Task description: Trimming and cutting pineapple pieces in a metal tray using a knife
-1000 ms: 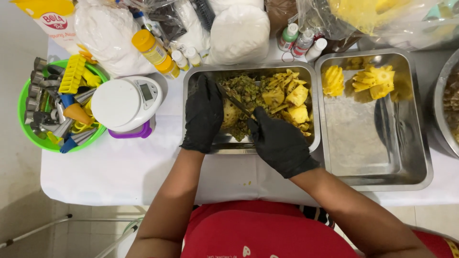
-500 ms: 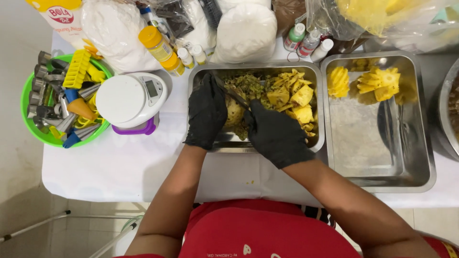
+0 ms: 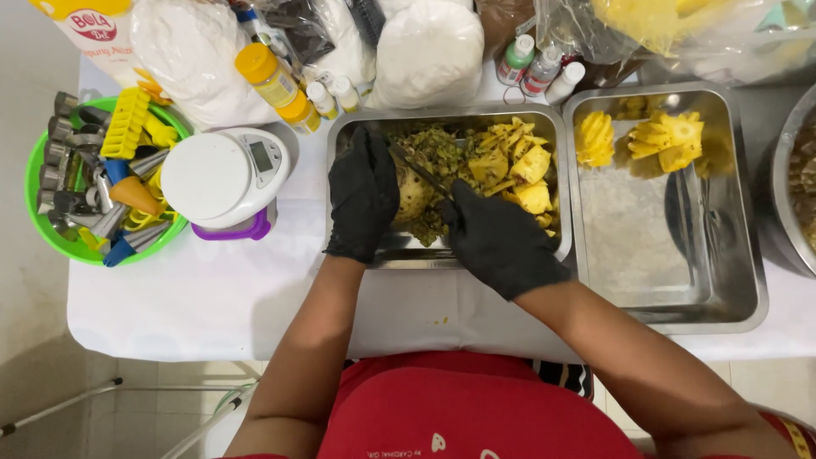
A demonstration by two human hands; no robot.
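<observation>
Far left there's a green bowl (image 3: 51, 238) stuffed with metal cutters and yellow plastic bits, then a white kitchen scale (image 3: 223, 177) with a purple base sitting just beside it on the white table (image 3: 212, 297). Behind those, bags of white powder and an orange-capped bottle (image 3: 276, 85).

The action is in the middle steel tray (image 3: 476, 255). The left hand (image 3: 364, 200), in a black glove, is wrapped around a pineapple (image 3: 414, 194) that's partly peeled and lying inside the tray near its left end, on a heap of green-brown peel scraps. Fingers are curled over the top of it, gripping it steady. The right hand (image 3: 497, 236), also gloved, has its fingers closed on a knife (image 3: 422, 176), blade angled up and left onto the fruit.

I'd guess that pineapple is fairly heavy, firm but wet and slippery where the skin's off, so holding it on the rough, still-skinned part looks like the safer grip. Gloves probably help.

Yellow chunks (image 3: 518, 170) are piled at the tray's right end. The next tray (image 3: 722, 306) over holds a few peeled pieces at the back.
</observation>
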